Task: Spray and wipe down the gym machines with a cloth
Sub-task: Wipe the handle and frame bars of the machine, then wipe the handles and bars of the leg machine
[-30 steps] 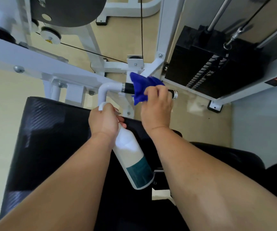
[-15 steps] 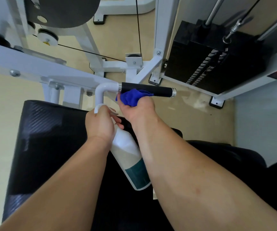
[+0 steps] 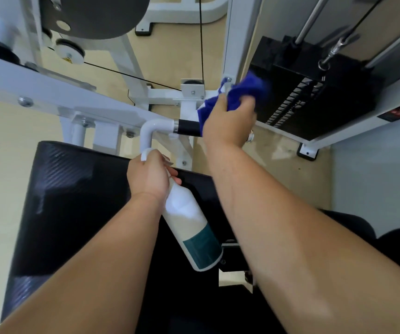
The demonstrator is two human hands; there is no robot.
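My right hand [image 3: 227, 121] grips a blue cloth [image 3: 242, 92] around the black handle [image 3: 188, 127]. My left hand [image 3: 149, 174] clasps a white spray bottle [image 3: 194, 227] by its neck.

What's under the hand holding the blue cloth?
The machine's black handle: its left part and metal end cap show; the right hand and blue cloth cover the middle.
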